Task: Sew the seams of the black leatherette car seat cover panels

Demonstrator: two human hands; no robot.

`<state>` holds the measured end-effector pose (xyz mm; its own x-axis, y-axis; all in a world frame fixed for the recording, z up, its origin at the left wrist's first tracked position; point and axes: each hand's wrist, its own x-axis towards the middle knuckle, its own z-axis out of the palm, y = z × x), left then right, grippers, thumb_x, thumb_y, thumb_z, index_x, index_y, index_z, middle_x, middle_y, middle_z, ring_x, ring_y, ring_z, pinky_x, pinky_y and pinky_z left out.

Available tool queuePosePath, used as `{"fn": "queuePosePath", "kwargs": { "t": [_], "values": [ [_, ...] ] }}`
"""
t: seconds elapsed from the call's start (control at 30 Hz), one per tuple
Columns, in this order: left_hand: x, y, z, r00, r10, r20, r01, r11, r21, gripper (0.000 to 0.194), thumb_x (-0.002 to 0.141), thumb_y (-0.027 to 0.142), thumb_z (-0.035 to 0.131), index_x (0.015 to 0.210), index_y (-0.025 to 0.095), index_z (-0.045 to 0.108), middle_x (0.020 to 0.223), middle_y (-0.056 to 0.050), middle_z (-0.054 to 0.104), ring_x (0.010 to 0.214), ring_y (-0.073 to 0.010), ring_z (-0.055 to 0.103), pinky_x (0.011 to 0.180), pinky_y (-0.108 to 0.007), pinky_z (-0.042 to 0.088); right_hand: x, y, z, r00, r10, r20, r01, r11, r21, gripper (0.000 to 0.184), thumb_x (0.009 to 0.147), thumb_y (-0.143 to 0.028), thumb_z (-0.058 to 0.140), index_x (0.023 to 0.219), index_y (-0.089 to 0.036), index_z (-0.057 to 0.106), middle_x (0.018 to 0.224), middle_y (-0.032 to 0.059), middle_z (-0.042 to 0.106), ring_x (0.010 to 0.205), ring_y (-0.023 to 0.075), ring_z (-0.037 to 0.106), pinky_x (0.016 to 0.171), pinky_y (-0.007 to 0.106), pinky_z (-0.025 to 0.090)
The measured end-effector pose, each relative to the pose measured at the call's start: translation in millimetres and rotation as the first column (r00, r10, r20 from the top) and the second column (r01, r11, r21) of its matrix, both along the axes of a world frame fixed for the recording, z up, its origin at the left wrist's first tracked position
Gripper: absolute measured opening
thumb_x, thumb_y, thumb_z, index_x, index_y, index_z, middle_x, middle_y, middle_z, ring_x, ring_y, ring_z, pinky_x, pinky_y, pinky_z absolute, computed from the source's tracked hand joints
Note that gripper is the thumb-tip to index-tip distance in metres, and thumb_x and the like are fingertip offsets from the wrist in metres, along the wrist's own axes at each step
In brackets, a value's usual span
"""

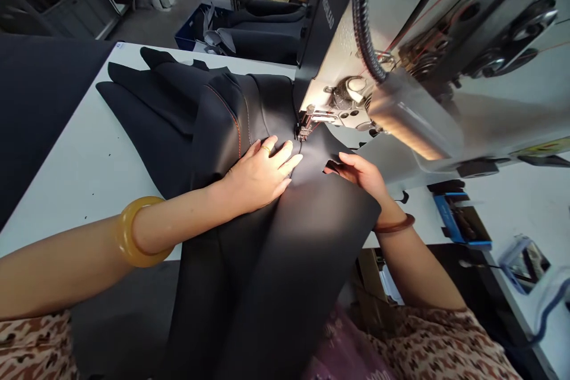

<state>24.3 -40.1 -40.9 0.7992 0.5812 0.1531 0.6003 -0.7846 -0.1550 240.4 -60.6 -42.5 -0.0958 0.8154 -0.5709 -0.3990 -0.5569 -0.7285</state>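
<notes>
The black neoprene panel [271, 261] runs lengthwise up to the presser foot [305, 126]; the left hand [257, 181], nearer it, presses flat with fingers released, while the right hand [360, 173] curls at the edge, its grip unclear.

The left hand [258, 178] lies flat with fingers spread, the left forearm [178, 227] coming in from nine o'clock; the right hand [363, 175] curves inward, the right forearm [414, 267] rising from five o'clock.

left hand [260, 181] on black neoprene [253, 285], right hand [360, 175] at its edge

Black neoprene [249, 285], orange stitching [239, 130], amber bangle [133, 231], brown-patterned sleeve [440, 347]
</notes>
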Motion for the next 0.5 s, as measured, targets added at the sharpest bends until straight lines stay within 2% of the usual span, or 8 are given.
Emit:
{"fn": "queuePosePath", "kwargs": {
  "t": [0.13, 0.27, 0.5],
  "values": [
    [0.7, 3.0, -1.7, 1.0, -0.003, -0.004, 0.003, 1.0, 0.004, 0.039, 0.093, 0.028, 0.037, 0.128, 0.015, 0.049, 0.127, -0.014, 0.052, 0.117, -0.029, 0.046, 0.094, -0.041, 0.04, -3.1, 5.2, 6.6, 1.0, 0.002, -0.01, -0.002, 0.999, -0.035, 0.014, 0.075, -0.027, 0.054, 0.079, -0.019, 0.063, 0.062, -0.0002, 0.067, 0.05, 0.013, 0.062, 0.047, 0.023, 0.053],
    [1.5, 5.8, -3.0, 1.0, -0.005, 0.006, 0.005, 1.0, 0.01, 0.04, 0.093, 0.027, 0.037, 0.13, 0.015, 0.049, 0.127, -0.015, 0.052, 0.116, -0.0294, 0.047, 0.093, -0.041, 0.042, -3.3, 9.5, 10.1, 1.0, 0.023, 0.013, -0.023, 1.0, 0.002, 0.016, 0.081, -0.024, 0.047, 0.082, -0.019, 0.062, 0.059, -0.0009, 0.065, 0.048, 0.0114, 0.06, 0.046, 0.021, 0.051],
    [0.8, -0.6, -0.4, 1.0, -0.006, -0.013, 0.007, 0.999, 0.053, 0.038, 0.092, 0.026, 0.039, 0.127, 0.016, 0.053, 0.129, -0.017, 0.051, 0.119, -0.0341, 0.047, 0.092, -0.046, 0.044, 1.1, 9.0, 4.4, 0.997, 0.075, 0.017, -0.076, 0.993, 0.085, 0.012, 0.08, -0.027, 0.052, 0.085, -0.021, 0.061, 0.062, -0.0027, 0.064, 0.052, 0.011, 0.061, 0.049, 0.021, 0.051]
  ]
}}
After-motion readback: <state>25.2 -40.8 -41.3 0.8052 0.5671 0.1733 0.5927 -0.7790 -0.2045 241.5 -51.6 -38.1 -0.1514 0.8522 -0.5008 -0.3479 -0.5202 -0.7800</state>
